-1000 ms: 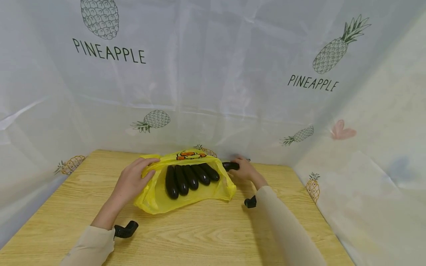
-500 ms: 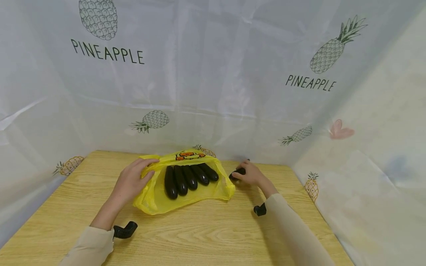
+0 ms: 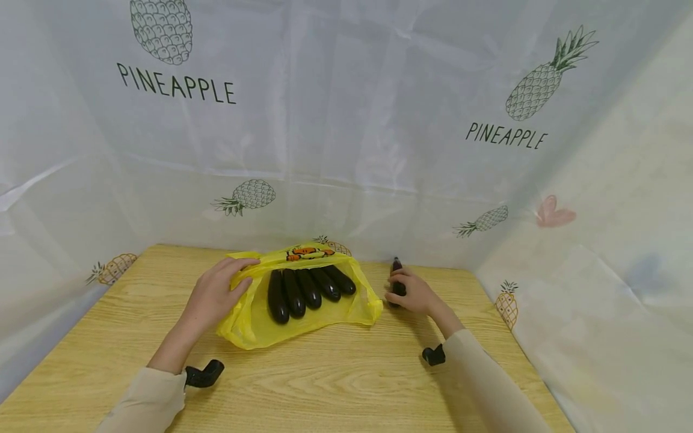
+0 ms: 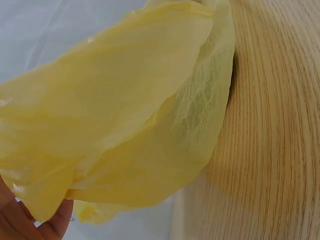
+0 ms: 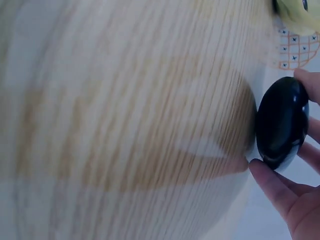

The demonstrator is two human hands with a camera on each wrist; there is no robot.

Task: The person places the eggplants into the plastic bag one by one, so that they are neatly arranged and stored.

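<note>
A thin yellow plastic bag (image 3: 338, 316) lies on the table with its mouth toward me. Several dark, glossy eggplants (image 3: 311, 294) are side by side inside it, their far ends hidden under the bag's upper layer. My left hand (image 3: 215, 291) pinches the bag's left edge and keeps the mouth raised; in the left wrist view the bag (image 4: 125, 110) covers most of the fingers. To the right of the bag, my right hand (image 3: 417, 293) holds one more eggplant (image 3: 397, 287), stem pointing away. The right wrist view shows fingers and thumb around this eggplant's (image 5: 282, 122) rounded end, close to the tabletop.
The wooden table (image 3: 325, 385) ends at a pale curtain (image 3: 346, 150) printed with pineapples, which rises behind and on both sides. Black angled pieces (image 3: 206, 374) sit at both wrists.
My right hand has moved right, away from the bag, and toward me. The eggplant in it has turned from lying crosswise to pointing away from me. The left hand and bag stay put.
</note>
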